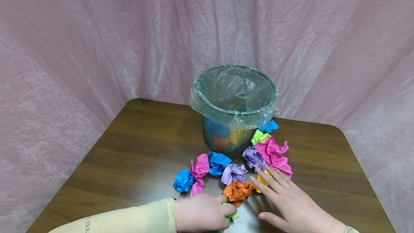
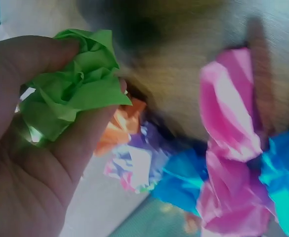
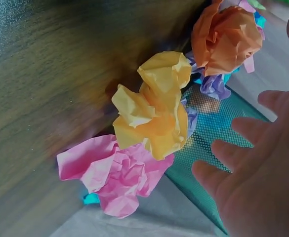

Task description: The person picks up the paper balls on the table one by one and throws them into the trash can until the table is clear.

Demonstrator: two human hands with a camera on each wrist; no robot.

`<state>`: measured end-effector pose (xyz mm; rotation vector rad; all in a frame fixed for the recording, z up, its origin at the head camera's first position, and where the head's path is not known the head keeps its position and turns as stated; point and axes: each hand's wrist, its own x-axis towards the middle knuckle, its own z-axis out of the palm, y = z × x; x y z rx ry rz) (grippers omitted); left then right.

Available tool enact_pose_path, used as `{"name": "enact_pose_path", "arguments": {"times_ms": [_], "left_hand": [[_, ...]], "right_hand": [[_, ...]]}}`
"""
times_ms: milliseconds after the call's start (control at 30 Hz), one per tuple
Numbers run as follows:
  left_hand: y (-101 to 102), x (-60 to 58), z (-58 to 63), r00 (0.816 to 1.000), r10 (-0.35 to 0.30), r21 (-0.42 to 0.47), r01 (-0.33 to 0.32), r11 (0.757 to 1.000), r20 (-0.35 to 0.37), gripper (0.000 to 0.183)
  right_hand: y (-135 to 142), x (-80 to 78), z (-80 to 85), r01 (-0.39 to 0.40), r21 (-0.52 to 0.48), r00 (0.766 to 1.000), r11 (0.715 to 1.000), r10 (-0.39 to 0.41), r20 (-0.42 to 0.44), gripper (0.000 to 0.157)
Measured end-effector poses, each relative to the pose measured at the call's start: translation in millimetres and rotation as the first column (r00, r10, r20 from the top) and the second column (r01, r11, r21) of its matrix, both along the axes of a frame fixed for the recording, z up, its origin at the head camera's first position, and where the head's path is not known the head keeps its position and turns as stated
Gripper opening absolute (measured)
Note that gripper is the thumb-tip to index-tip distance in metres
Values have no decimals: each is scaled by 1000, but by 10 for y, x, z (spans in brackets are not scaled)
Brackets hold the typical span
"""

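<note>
Between thumb and fingers my left hand [image 1: 203,212] pinches a crumpled green paper ball [image 2: 77,81], close over the front of the table. My right hand [image 1: 289,204] is spread with straight fingers, palm down, over a crumpled yellow paper [image 3: 156,111] that it partly covers in the head view. Just beyond the left hand lies an orange paper ball [image 1: 238,191]. A pink paper ball [image 3: 122,173] shows beside the yellow one in the right wrist view.
A mesh wastebasket [image 1: 207,137] with a clear liner stands at the back, coloured paper inside. Before it lie blue [image 1: 183,180], pink [image 1: 200,170] and purple [image 1: 233,174] paper balls; more lie at its right. A pink curtain [image 1: 161,39] hangs behind the wooden table [image 1: 129,154].
</note>
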<state>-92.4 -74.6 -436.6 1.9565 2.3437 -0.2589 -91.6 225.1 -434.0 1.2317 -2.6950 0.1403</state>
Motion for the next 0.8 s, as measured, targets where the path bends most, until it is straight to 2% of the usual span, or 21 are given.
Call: {"name": "enact_pose_path", "arguments": {"times_ms": [233, 400, 567, 800], "left_hand": [[-200, -61, 136, 1000, 6, 95, -4, 995, -17, 15], [-299, -106, 328, 999, 30, 147, -26, 989, -26, 15], [-362, -135, 626, 993, 52, 250, -25, 968, -102, 14], [-359, -241, 1206, 981, 62, 335, 3, 942, -184, 31]], "right_hand": [[-41, 9, -6, -62, 10, 998, 998, 62, -8, 88], [-80, 26, 38, -65, 13, 998, 998, 65, -11, 90], [-122, 40, 123, -90, -4, 996, 996, 90, -27, 92], [-186, 40, 352, -125, -40, 990, 991, 122, -75, 86]]}}
